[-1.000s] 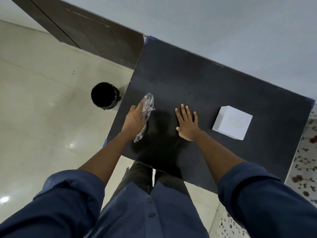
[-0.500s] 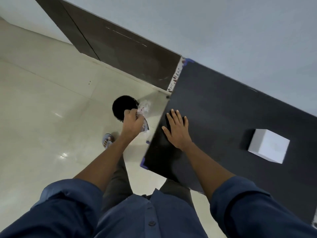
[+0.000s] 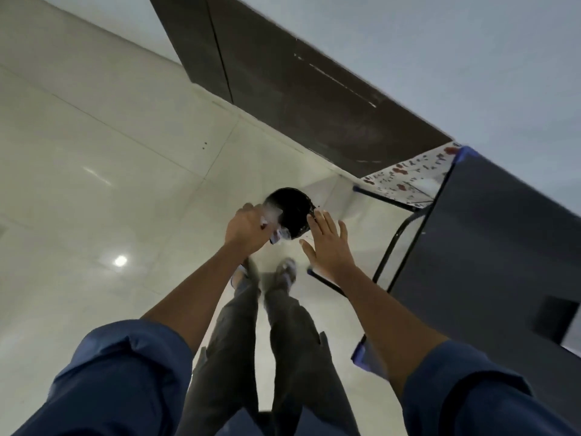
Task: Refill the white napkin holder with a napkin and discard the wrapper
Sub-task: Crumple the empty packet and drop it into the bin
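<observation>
My left hand (image 3: 246,229) is closed around a crumpled clear plastic wrapper (image 3: 274,220), blurred by motion, held at the near-left rim of a round black bin (image 3: 292,212) on the floor. My right hand (image 3: 327,243) hovers flat with fingers spread just right of the bin, holding nothing. At the right edge, only a thin white sliver of the napkin holder (image 3: 573,339) shows on the black table (image 3: 490,262), next to its dark shadow.
The black table's metal legs (image 3: 394,243) stand right of the bin. A dark brown wooden panel (image 3: 314,89) runs along the wall behind. Glossy pale floor tiles (image 3: 110,184) spread to the left. My legs and feet (image 3: 284,275) are below the hands.
The view swung left off the table toward the floor. My left hand carried the wrapper from the table edge to the bin. My right hand lifted off the tabletop and now hovers by the bin.
</observation>
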